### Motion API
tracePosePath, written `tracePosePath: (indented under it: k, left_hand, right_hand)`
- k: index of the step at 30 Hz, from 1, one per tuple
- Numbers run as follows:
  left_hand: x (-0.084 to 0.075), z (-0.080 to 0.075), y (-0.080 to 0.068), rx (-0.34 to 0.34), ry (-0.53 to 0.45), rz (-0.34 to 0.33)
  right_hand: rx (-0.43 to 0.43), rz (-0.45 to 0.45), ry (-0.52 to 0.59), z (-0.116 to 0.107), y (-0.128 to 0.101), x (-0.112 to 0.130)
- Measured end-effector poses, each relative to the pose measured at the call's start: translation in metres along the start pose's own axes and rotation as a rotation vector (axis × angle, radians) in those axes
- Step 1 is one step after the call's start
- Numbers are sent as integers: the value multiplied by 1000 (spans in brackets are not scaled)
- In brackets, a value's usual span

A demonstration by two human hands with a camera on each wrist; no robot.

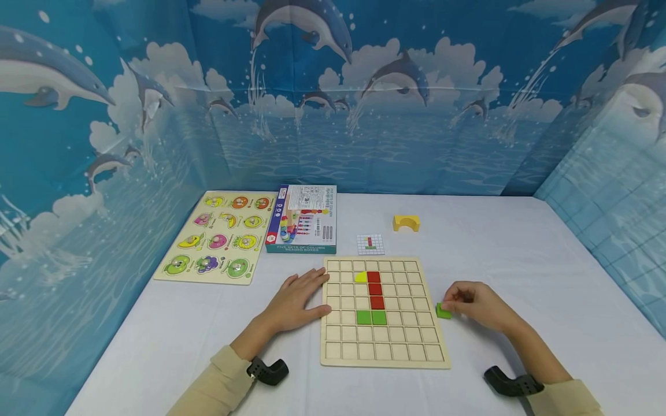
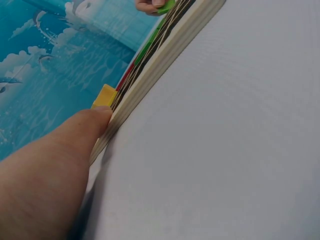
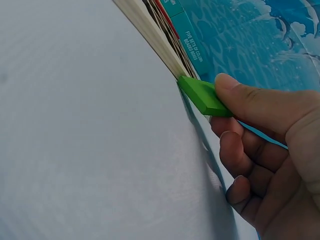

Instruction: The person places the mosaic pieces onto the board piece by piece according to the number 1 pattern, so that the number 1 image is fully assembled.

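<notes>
Between thumb and fingers, my right hand [image 1: 480,305] pinches a green square tile [image 3: 204,96] just off the right edge of the wooden grid board [image 1: 411,350]. My left hand [image 1: 293,303] lies with spread fingers at the board's left edge, fingertips and thumb right at the rim. On the board, red tiles [image 1: 376,289] form a column of three, with a yellow quarter-round tile [image 1: 361,277] left of the top one. Beneath the column sit two green tiles [image 1: 364,318] side by side. A small pattern card [image 1: 370,245] lies beyond the board.
At the back left lie a fruit puzzle board [image 1: 212,237] and a printed box [image 1: 307,219]. A yellow arch block [image 1: 406,223] stands behind the board to the right. The white-clothed table [image 1: 520,242] ends at a dolphin-print curtain [image 1: 322,144].
</notes>
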State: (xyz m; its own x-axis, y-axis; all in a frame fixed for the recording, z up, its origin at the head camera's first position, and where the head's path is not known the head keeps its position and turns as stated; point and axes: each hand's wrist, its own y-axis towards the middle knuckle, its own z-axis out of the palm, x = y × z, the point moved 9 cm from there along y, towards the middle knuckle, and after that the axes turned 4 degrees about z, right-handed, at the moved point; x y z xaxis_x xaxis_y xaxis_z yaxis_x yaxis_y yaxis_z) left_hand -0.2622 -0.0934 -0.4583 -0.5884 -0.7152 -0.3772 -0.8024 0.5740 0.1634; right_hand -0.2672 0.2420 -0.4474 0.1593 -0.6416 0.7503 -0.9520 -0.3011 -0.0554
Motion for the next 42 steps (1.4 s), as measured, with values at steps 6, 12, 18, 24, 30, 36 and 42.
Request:
tracePosePath:
  k: [6,12,18,24,30,36,42]
  left_hand:
    - [0,1,0,-1,1,1]
    - [0,1,-1,4,9,0]
    - [0,0,0,1,4,2]
    - [1,1,0,2,8,-1]
    - [0,1,0,0,10,1]
    - [0,0,0,0,6,0]
    - [-1,0,0,1,2,0]
  right_hand:
    - [-37,12,19,-3,0,0]
    - [-39,16,64,-2,1,2]
    - [-1,37,123,2,1,7]
    - [55,6,198,10,1,17]
    - [99,-15,232,20,5,23]
    - [118,-18,242,26,8,29]
    - [136,-49,266,30,9,38]
